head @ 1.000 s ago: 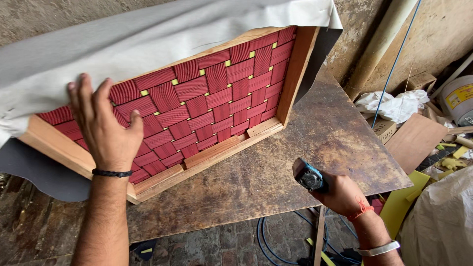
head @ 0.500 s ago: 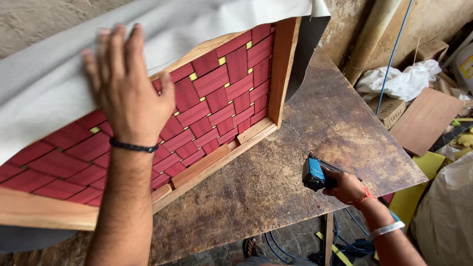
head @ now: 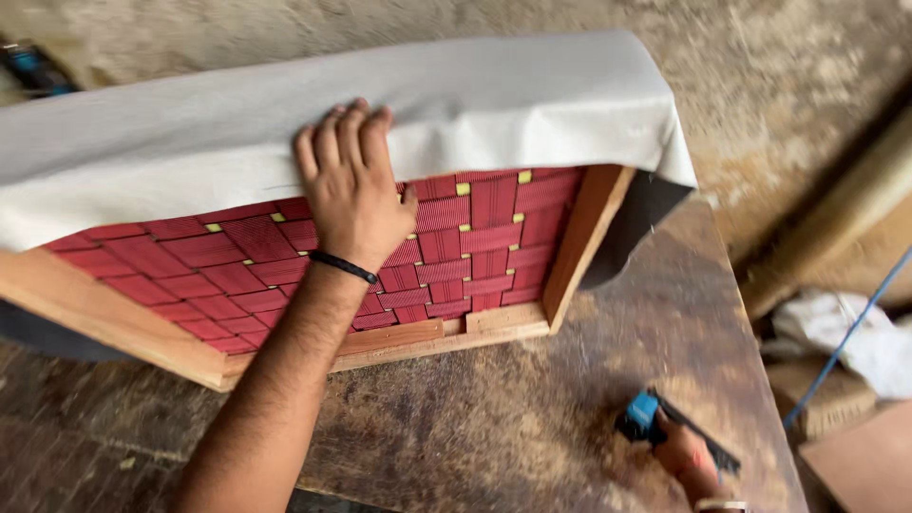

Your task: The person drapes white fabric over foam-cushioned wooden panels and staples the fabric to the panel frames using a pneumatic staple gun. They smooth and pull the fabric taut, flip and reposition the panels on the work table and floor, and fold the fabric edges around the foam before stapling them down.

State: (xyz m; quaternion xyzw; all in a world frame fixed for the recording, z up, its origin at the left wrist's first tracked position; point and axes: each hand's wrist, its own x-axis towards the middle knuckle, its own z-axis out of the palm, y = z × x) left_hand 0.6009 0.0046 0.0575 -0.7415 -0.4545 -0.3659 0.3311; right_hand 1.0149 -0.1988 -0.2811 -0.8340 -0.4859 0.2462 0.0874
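From the head camera, looking down: a wooden frame (head: pixel 142 332) stands on its edge on a worn, brown tabletop (head: pixel 532 418), taking up most of the left and middle of the view. Its open face is filled with red webbing (head: pixel 494 237), woven in crossing bands with small yellow spots at some of the crossings. A pale cloth (head: pixel 190 142) is draped over the far, upper side of the frame and hangs down over the top of the webbing; at the right end it falls past the frame's corner, where a dark sheet (head: pixel 646 218) shows behind the upright wooden rail.

The left hand (head: pixel 353 185) lies spread, palm down, at the lower edge of the cloth, the fingers resting flat on the cloth and the heel of the hand over the webbing. It presses rather than grips; nothing is closed inside it. A black band (head: pixel 342 267) circles the wrist, and the bare forearm runs down to the near left edge.

The right hand (head: pixel 686 454) is low at the near right, over the tabletop and well apart from the frame. It is wrapped around a blue and black tool (head: pixel 644 418), whose blue head points left towards the frame.

Beyond the tabletop's right edge lie crumpled white material (head: pixel 855 347) and a thin blue cord (head: pixel 845 332) running slantwise.
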